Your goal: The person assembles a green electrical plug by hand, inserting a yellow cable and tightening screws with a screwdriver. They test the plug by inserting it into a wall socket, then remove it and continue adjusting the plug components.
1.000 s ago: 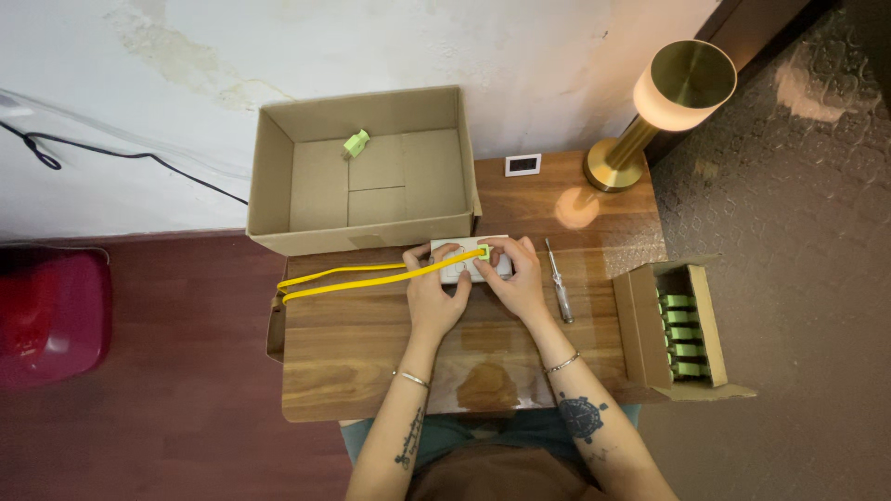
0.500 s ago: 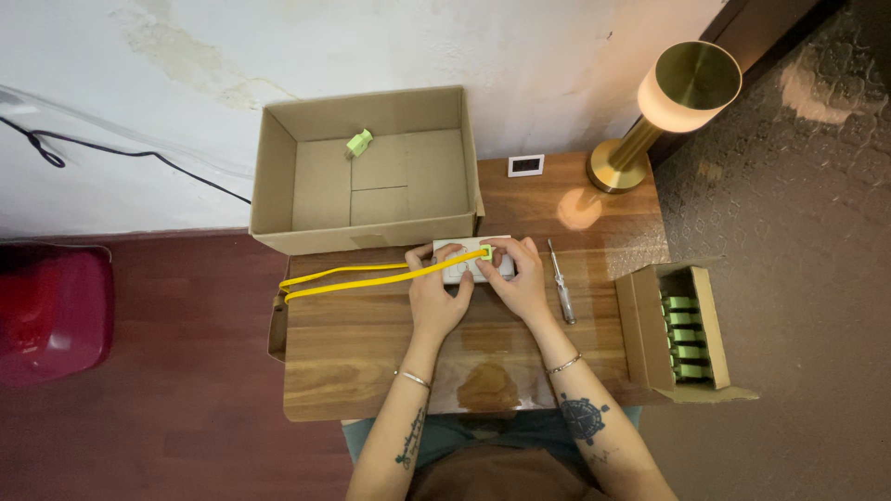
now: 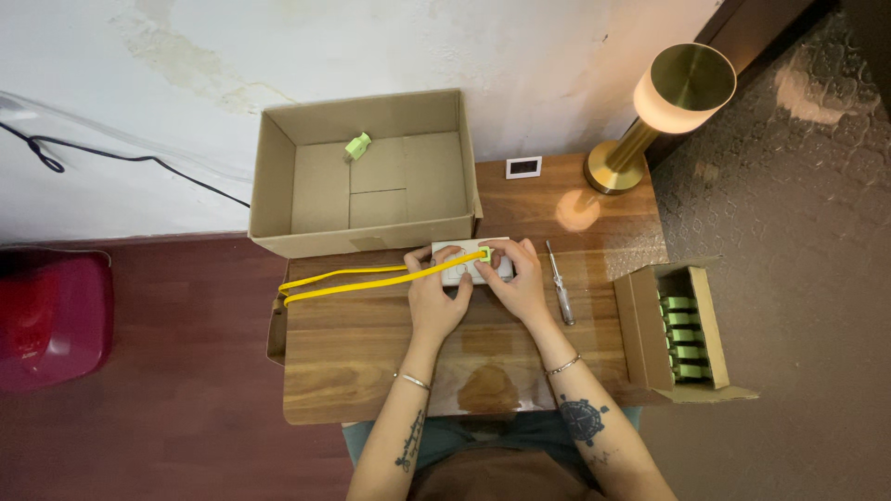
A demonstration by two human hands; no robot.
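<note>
A home room: small wooden table (image 3: 371, 353) against a stained wall (image 3: 278, 56), brass lamp (image 3: 668, 102), carpet (image 3: 798, 232).

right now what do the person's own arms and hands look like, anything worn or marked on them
Both forearms are bare, with no sleeves or gloves. The left hand has a thin silver-coloured bangle at the wrist and a dark, narrow tattoo running along the forearm. The right hand has a thin beaded bracelet at the wrist and a dark round compass-like tattoo further up the forearm.

A flat white switch plate (image 3: 461, 263) (possibly a socket) lies on the table, yellow wire (image 3: 371, 280) trailing left.
</note>
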